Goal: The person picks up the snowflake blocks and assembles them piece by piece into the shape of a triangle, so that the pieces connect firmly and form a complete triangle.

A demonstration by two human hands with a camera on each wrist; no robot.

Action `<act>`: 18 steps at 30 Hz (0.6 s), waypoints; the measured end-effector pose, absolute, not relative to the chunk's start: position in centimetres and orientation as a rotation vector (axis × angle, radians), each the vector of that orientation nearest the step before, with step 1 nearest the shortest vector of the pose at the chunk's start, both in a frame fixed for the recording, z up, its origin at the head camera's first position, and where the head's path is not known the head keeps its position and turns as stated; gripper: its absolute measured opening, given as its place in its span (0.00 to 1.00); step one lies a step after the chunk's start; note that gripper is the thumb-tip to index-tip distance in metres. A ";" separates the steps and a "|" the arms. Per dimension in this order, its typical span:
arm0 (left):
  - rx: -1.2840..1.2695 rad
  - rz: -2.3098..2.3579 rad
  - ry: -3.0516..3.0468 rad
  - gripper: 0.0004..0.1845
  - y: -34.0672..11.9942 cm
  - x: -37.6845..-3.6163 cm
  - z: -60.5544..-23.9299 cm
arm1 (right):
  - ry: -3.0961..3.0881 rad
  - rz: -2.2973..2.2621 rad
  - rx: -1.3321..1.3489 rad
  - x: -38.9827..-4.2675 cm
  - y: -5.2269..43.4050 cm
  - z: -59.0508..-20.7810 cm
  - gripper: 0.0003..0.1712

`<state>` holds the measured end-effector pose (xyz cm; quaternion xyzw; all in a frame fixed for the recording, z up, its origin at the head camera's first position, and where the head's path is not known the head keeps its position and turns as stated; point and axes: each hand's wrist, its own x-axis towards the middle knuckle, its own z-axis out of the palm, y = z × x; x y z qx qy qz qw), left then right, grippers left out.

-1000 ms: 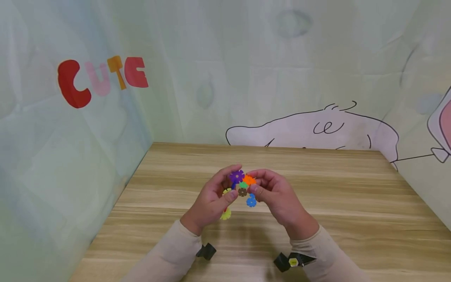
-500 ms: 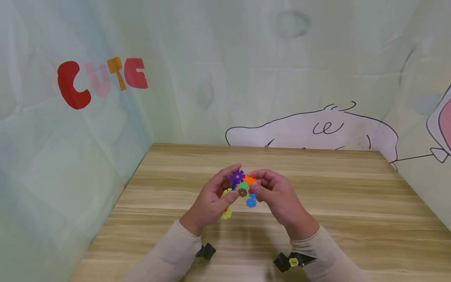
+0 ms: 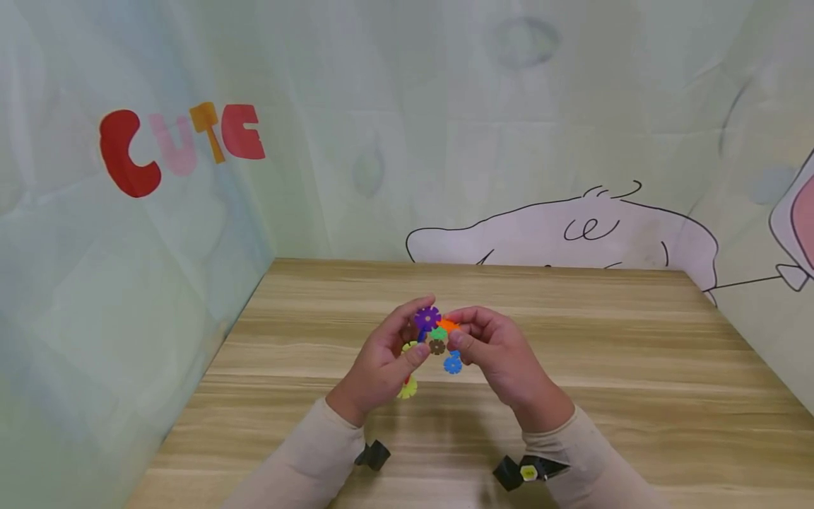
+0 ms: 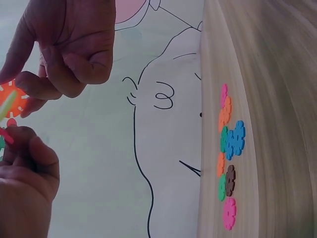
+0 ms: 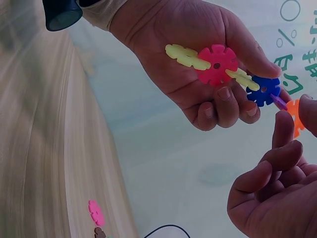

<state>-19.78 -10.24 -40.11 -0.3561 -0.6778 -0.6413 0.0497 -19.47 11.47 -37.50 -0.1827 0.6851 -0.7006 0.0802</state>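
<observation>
Head view: the two hands are drawn close together over the bench (image 3: 610,367), holding a chain of notched discs (image 3: 427,319) between them. The left hand (image 3: 381,357) curves its fingers and thumb round its side of the chain, while the right hand (image 3: 505,357) pinches the orange disc (image 3: 449,324) with thumb and fingertips. Both forearms rise from below and angle inward. A green disc (image 3: 439,333), a brown disc (image 3: 437,347) and a blue disc (image 3: 452,365) show in the gap between the hands. The bench extends outward on both sides, and its far edge meets the wall well past the fingertips.

Left wrist view: the right hand is above the left with its fingers bent, and the orange disc is at its tips; the frame edge cuts off much of the left hand's grip. A row of discs (image 4: 225,141) lies on the bench, well apart from both hands.

Right wrist view: the chain runs along the left hand's palm, with a red disc (image 5: 217,65) near the middle of it. The left thumb reaches over the dark blue disc (image 5: 264,90). The right hand's fingers are bent, thumb and one fingertip on the orange disc.
</observation>
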 end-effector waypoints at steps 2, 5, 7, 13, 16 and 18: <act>-1.075 -1.959 -2.066 0.29 -10.2 -19.8 -40.1 | 2.047 -2.096 -0.548 -19.5 11.4 -37.5 0.18; -1.065 -1.963 -2.071 0.28 -10.2 -19.7 -40.1 | 2.039 -2.101 -0.548 -19.6 11.4 -37.6 0.18; -1.059 -1.962 -2.076 0.28 -10.2 -19.7 -40.1 | 2.032 -2.106 -0.551 -19.6 11.4 -37.6 0.18; -1.061 -1.957 -2.079 0.29 -10.0 -19.6 -40.2 | 2.001 -2.111 -0.546 -19.5 11.4 -37.6 0.17; -1.067 -1.948 -2.080 0.29 -10.1 -19.7 -40.3 | 1.999 -2.110 -0.543 -19.6 11.4 -37.6 0.17; -1.063 -1.942 -2.089 0.29 -10.1 -19.7 -40.3 | 2.006 -2.100 -0.537 -19.6 11.5 -37.6 0.17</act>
